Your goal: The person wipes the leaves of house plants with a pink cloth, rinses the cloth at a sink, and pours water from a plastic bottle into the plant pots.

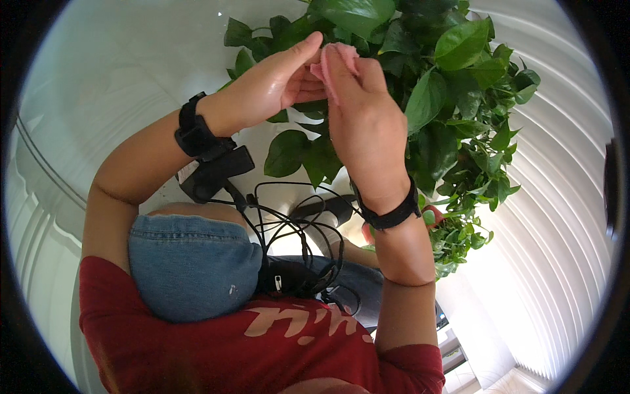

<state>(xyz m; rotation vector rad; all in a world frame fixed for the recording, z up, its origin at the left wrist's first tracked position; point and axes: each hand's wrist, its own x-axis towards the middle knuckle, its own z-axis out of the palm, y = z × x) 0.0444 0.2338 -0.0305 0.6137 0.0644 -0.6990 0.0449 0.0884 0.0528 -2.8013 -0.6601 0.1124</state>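
In front of the leafy green potted plant (436, 98) both of my hands are raised close together. A folded pink cloth (336, 62) is pinched between the thumb and fingers of my right hand (367, 115), its edge sticking out past the fingertips. My left hand (269, 85) is cupped beside it, thumb pointing up and apart from the slightly curled fingers. Those fingers come close to the cloth; whether they touch it or a leaf behind it I cannot tell. Around each wrist runs a black strap, and a small black device (220, 167) hangs at the left one.
Black cables (302, 223) loop over my lap and below my hands. My bent knee in denim (190, 262) is at the lower left. A white ribbed surface (545, 217) curves along the right, behind the trailing leaves. At the upper left lies a pale glossy surface (151, 65).
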